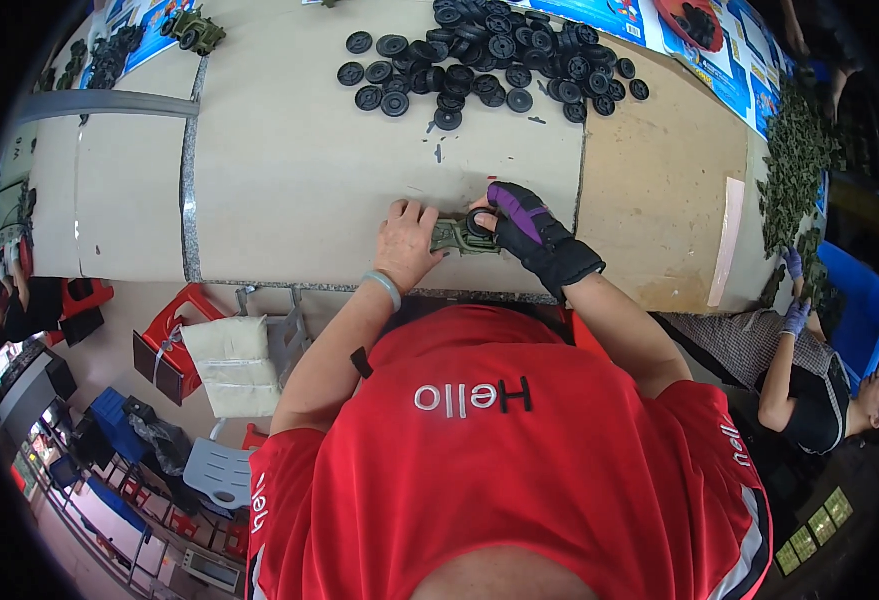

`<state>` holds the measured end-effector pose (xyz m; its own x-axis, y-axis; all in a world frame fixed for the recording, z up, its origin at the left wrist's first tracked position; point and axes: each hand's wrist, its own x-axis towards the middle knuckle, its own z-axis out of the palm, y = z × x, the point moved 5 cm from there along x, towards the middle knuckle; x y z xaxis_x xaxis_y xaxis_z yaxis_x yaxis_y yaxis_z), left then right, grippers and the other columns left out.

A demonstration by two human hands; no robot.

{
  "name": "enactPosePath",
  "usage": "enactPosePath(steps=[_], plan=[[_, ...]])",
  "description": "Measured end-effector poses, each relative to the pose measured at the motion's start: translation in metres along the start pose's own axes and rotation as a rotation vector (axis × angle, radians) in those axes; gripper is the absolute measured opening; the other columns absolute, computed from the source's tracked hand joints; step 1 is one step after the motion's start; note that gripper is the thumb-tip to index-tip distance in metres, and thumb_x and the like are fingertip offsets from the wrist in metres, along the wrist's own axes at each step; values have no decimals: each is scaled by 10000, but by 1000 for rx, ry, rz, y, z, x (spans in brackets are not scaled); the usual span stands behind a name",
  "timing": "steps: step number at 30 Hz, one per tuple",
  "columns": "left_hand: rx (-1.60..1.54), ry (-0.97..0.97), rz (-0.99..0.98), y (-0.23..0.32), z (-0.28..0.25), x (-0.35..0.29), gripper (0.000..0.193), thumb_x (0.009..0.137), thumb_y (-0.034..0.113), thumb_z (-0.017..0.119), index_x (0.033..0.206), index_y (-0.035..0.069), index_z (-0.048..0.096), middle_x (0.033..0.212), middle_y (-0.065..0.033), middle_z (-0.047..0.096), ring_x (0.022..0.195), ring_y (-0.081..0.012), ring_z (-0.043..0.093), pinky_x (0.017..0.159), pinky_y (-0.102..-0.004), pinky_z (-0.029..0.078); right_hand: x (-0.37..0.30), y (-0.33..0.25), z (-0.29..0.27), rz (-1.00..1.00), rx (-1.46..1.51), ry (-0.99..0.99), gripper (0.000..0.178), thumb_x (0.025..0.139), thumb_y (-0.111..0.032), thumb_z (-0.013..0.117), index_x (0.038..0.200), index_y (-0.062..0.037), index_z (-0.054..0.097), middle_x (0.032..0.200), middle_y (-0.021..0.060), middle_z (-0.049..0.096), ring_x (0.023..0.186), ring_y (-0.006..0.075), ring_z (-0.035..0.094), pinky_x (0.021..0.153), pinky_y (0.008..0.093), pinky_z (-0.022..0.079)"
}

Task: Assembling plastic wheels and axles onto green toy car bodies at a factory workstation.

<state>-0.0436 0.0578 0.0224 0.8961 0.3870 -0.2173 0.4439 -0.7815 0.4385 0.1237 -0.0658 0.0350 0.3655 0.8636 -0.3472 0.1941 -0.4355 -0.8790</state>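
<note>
Bare L hand (407, 240) grips olive-grn. toy mil. vehicle (448, 236); gloved R hand (538, 230) pinches blk. wheel (477, 226) at its R end, wheel pile (500, 60) beyond.

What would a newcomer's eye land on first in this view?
The bright red shirt fills the lower middle. A heap of black wheels lies at the top, on the table. Between them, the bare left hand holds a green toy vehicle and the black-and-purple-gloved right hand a black wheel at its right end.
</note>
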Motion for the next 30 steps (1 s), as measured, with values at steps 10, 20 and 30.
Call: enactPosePath(steps=[10, 20, 30], plan=[[-32, 64, 21, -5, 4, -3, 631, 641, 251, 953, 1163, 94, 635, 1204, -133, 611, 1246, -383, 559, 945, -479, 585, 35, -61, -5, -510, -506, 107, 283, 848, -156, 727, 1114, -65, 696, 1010, 188, 697, 948, 377, 679, 854, 475, 554], [-23, 103, 78, -5, 7, -6, 675, 612, 260, 939, 1183, 94, 620, 1216, -134, 599, 1256, -386, 553, 947, -483, 576, 45, -36, 39, -249, -603, 12, 246, 861, -205, 700, 1073, -86, 668, 1003, 176, 695, 979, 396, 677, 857, 509, 535], [-5, 63, 72, -10, 16, -7, 630, 682, 309, 907, 1205, 90, 634, 1233, -128, 600, 1268, -369, 545, 959, -517, 530, 44, -53, 41, -246, -720, -65, 257, 862, -227, 701, 1060, -67, 672, 1029, 180, 697, 1036, 393, 674, 909, 496, 530]])
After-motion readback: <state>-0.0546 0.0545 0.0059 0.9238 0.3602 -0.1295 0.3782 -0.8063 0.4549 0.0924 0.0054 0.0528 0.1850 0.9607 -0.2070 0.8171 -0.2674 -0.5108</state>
